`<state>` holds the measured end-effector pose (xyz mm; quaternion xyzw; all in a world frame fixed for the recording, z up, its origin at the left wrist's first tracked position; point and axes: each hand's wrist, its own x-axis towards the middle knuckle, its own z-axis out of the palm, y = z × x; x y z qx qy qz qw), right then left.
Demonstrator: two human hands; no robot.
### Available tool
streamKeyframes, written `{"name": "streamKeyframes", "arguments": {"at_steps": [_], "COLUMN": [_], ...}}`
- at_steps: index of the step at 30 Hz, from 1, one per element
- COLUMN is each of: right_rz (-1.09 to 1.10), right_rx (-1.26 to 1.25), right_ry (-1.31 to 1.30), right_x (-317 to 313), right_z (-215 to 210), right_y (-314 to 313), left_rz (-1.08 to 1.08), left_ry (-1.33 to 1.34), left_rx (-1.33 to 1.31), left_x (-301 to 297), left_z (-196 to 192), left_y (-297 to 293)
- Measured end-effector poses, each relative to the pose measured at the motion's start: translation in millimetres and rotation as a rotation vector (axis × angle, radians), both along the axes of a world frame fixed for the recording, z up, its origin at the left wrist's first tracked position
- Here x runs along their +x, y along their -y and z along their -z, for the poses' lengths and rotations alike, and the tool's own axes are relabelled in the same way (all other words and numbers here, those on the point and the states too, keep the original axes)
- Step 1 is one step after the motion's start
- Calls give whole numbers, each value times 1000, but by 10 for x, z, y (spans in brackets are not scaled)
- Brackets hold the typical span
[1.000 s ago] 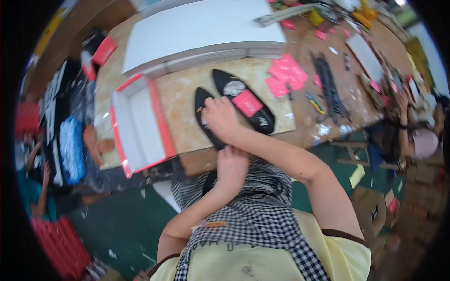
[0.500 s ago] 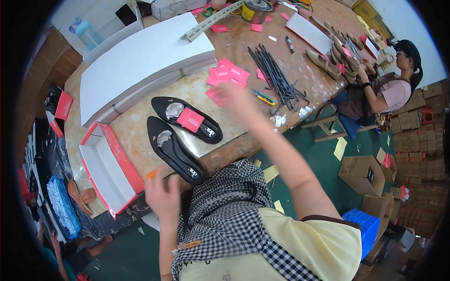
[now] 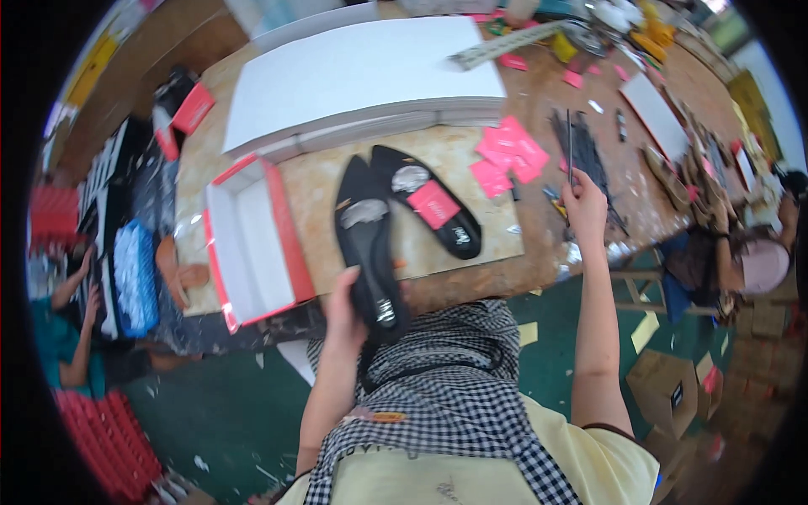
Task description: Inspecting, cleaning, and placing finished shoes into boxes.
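My left hand (image 3: 342, 313) is closed around the heel end of a black pointed flat shoe (image 3: 364, 257), which has crumpled tissue in its toe. Beside it on the table lies the matching black flat (image 3: 465, 240), with tissue and a pink card (image 3: 434, 204) on its insole. Over to the right, my right hand (image 3: 587, 204) pinches a thin black stick (image 3: 570, 139) that points up and away. Below that hand is a pile of similar black sticks (image 3: 604, 172), blurred by motion. An open red shoe box (image 3: 293, 236) with a white inside stands left of the shoes.
A tall stack of white sheets (image 3: 362, 76) fills the back, with a perforated metal strip (image 3: 505, 46) on its right end. Loose pink cards (image 3: 513, 151) lie near the sticks. A brown sandal (image 3: 179, 273) is at the left. Co-workers sit at far left and right.
My left hand has moved onto the nearer shoe and grips its heel. My right hand has gone from the pink cards to the sticks and holds one. The view has shifted.
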<state>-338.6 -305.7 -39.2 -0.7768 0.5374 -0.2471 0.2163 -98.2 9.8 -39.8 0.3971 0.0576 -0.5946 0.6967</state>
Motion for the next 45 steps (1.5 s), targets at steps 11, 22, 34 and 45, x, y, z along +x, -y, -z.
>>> {"name": "streamKeyframes", "arguments": {"at_steps": [11, 22, 34, 45], "right_rz": [-718, -605, -131, 25], "right_rx": [609, -141, -47, -227], "right_ry": [282, 339, 35, -365], "right_x": [1134, 1544, 341, -343], "right_z": [-721, -703, -88, 459], "right_y": [-1701, -1919, -229, 732], "left_rz": [-239, -266, -297, 304], "left_ry": [402, 524, 1712, 1475], "left_rx": [84, 29, 455, 401], "left_x": [146, -259, 546, 30], "left_z": [175, 164, 339, 266], "left_y": [296, 328, 17, 1058]}}
